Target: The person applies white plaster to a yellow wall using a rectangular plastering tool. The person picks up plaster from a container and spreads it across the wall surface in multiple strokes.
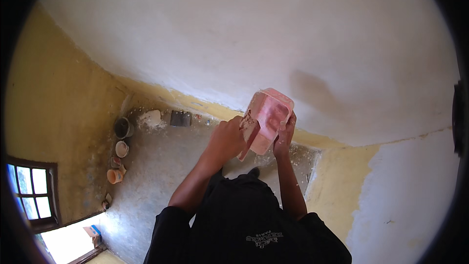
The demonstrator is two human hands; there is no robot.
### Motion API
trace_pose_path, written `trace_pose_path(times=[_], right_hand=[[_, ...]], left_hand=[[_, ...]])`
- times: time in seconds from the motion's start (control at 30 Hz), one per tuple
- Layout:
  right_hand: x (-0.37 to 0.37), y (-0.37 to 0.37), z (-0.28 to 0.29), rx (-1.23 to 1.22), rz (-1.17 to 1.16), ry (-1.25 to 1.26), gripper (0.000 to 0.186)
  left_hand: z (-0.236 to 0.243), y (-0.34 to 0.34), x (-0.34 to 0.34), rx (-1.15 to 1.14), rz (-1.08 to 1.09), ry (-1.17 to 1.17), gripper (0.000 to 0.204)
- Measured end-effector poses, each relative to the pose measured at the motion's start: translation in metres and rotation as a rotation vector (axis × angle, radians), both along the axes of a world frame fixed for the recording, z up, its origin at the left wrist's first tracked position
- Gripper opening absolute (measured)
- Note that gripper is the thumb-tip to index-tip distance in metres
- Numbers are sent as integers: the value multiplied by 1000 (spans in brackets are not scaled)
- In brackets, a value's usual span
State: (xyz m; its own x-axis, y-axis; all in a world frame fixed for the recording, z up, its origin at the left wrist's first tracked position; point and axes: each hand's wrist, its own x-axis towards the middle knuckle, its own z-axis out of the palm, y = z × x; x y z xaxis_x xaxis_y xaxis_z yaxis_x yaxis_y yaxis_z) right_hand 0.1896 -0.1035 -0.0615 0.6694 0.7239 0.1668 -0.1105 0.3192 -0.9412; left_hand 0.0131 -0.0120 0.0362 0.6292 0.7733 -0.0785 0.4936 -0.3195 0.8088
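My right hand (285,135) holds up a translucent pink plastic tub (273,112), its fingers wrapped round the right side. The tub is tilted, with pale smears on its wall. My left hand (227,139) is closed on a flat reddish-brown spreader (252,136) coated with whitish paste. The spreader's blade lies against the tub's left side or rim; whether it touches cannot be told. Both hands are in front of my chest, below the broad white-coated wall (220,34).
Yellow wall (58,93) borders the white coating. On the floor (146,176) at left stand a black bucket (124,127), a white pail (121,149) and an orange-white container (115,176). White powder (150,118) lies near a dark square object (181,118). A barred window (33,193) and bright doorway are lower left.
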Motion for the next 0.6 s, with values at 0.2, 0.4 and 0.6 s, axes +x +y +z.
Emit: trace_pose_path(times=[0.2,0.4,0.6], right_hand=[[-21,11,7,-18,21,-145,79],[-32,19,3,-12,65,-58,67],[-39,14,-1,-48,22,-75,62]], left_hand=[[3,16,9,10,-227,134,19],[-35,32,13,-79,-340,-28,21],[-37,34,9,-361,-391,-81,28]])
